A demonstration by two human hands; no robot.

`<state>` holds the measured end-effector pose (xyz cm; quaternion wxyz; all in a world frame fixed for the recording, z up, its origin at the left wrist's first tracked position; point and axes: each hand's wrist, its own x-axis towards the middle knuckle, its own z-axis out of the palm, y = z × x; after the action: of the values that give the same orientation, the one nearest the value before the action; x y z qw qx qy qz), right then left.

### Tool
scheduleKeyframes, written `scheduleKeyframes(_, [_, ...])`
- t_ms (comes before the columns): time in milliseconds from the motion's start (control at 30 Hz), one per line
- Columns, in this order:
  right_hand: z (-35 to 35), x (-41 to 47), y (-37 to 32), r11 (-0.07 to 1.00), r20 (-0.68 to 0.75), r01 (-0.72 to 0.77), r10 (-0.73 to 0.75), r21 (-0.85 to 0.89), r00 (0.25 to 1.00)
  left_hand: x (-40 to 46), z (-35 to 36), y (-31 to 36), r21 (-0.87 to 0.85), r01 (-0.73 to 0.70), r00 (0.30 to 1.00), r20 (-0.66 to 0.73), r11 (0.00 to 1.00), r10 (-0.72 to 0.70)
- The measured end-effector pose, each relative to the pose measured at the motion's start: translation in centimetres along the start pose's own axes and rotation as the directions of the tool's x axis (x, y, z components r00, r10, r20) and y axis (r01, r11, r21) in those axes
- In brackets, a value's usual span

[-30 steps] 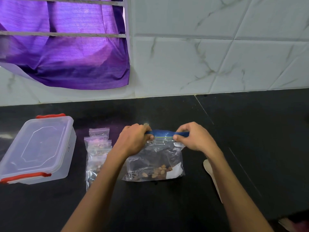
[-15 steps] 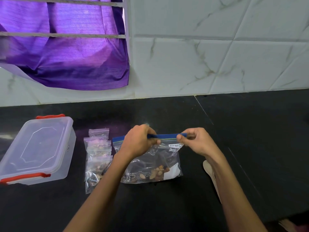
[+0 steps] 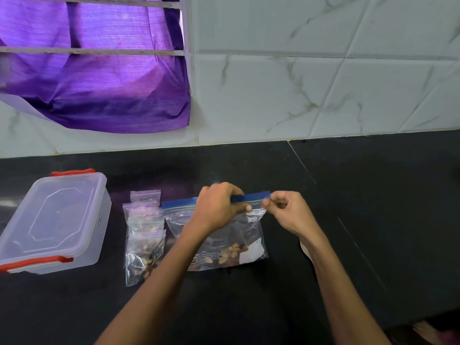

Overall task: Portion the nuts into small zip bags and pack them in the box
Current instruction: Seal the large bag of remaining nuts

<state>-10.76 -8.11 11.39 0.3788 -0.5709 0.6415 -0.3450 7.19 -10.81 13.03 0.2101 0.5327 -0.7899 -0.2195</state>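
Both hands pinch the large zip bag (image 3: 219, 235)'s blue seal: left hand (image 3: 219, 210) has slid rightward along it, right hand (image 3: 288, 212) at its end. One box (image 3: 53, 222) and roughly four small bags (image 3: 144, 232) lie left on the surface (image 3: 361, 220).

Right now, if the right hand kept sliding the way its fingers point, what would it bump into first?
Its fingers point left along the blue zip strip of the large bag, so the right hand would probably first meet the left hand gripping that strip.
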Motion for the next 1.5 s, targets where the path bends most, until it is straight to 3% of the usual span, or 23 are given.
scheduleKeyframes(100, [1.0,0.2,0.6,0.999,-0.01,0.042,-0.042,0.03,0.999,-0.3,-0.7,-0.1,-0.012,0.027,0.998,-0.062,1.0,-0.028])
scheduleKeyframes(167, [1.7,0.2,1.0,0.982,-0.005,0.036,-0.035,0.184,0.999,-1.1,-1.8,-0.8,-0.058,0.058,0.979,-0.19,0.997,-0.068])
scheduleKeyframes(233, [2.4,-0.1,1.8,0.94,0.075,-0.039,0.015,0.338,0.997,-2.6,-2.7,-2.0,-0.197,0.093,0.924,-0.349,0.976,-0.159])
scheduleKeyframes(300, [3.3,-0.5,2.9,0.944,0.148,-0.072,0.025,0.321,0.989,-4.7,-2.5,-3.5,-0.423,0.117,0.862,-0.405,0.898,-0.303])
scheduleKeyframes(367, [4.3,-0.7,4.0,0.95,0.118,-0.044,0.008,0.308,0.993,-6.8,-1.3,-4.5,-0.579,0.219,0.846,-0.288,0.785,-0.449])
scheduleKeyframes(467, [6.1,-0.7,4.6,0.947,-0.012,0.008,-0.005,0.322,1.0,-8.2,2.3,-6.9,-0.645,0.353,0.859,-0.064,0.678,-0.509])
scheduleKeyframes(567, [8.1,-0.4,4.9,0.947,-0.184,0.046,0.014,0.317,0.983,-8.1,5.2,-7.5,-0.637,0.29,0.879,-0.118,0.714,-0.462])
scheduleKeyframes(667, [8.7,-0.2,4.9,0.971,-0.377,0.128,-0.043,0.203,0.925,-7.2,6.5,-6.8,-0.594,0.245,0.822,-0.292,0.766,-0.489])
scheduleKeyframes(800, [8.3,0.2,4.8,0.984,-0.483,0.145,-0.078,0.103,0.872,-6.6,7.4,-6.5,-0.621,0.235,0.764,-0.358,0.748,-0.537])
scheduleKeyframes(867, [8.0,0.5,5.0,0.984,-0.418,0.071,0.005,0.166,0.908,-6.6,7.4,-6.5,-0.674,0.192,0.763,-0.354,0.713,-0.541])
scheduleKeyframes(967, [7.1,0.6,4.8,0.936,-0.173,-0.046,0.113,0.349,0.978,-6.5,7.0,-6.6,-0.775,0.101,0.797,-0.312,0.623,-0.517])
scheduleKeyframes(1067, [6.1,0.7,4.5,0.913,-0.141,0.03,0.03,0.406,0.99,-5.6,5.8,-7.6,-0.83,0.066,0.813,-0.277,0.554,-0.513])
scheduleKeyframes(1167, [3.5,1.1,3.6,0.869,-0.19,0.17,-0.09,0.464,0.978,-4.5,3.4,-7.9,-0.822,-0.007,0.837,-0.316,0.57,-0.446])
scheduleKeyframes(1267, [0.8,1.2,2.8,0.873,-0.101,0.34,-0.326,0.349,0.94,-4.4,1.0,-8.3,-0.783,-0.107,0.888,-0.353,0.613,-0.295])
scheduleKeyframes(1333, [0.4,0.5,3.7,0.909,0.036,0.309,-0.332,0.278,0.943,-5.3,0.7,-9.3,-0.686,-0.122,0.941,-0.309,0.718,-0.136])
scheduleKeyframes(1400, [0.6,-0.3,6.0,0.974,0.189,0.225,-0.215,-0.032,0.958,-6.2,1.3,-10.5,-0.514,-0.018,0.989,-0.136,0.858,-0.06])
scheduleKeyframes(1467, [0.6,-1.3,8.1,0.859,0.279,0.177,-0.042,-0.48,0.96,-7.1,2.1,-11.3,-0.194,0.046,0.998,0.05,0.98,-0.037])
scheduleKeyframes(1500, [0.6,-1.8,8.6,0.775,0.291,0.196,-0.017,-0.6,0.957,-7.3,2.4,-11.5,-0.037,0.011,0.995,0.098,0.999,-0.007])
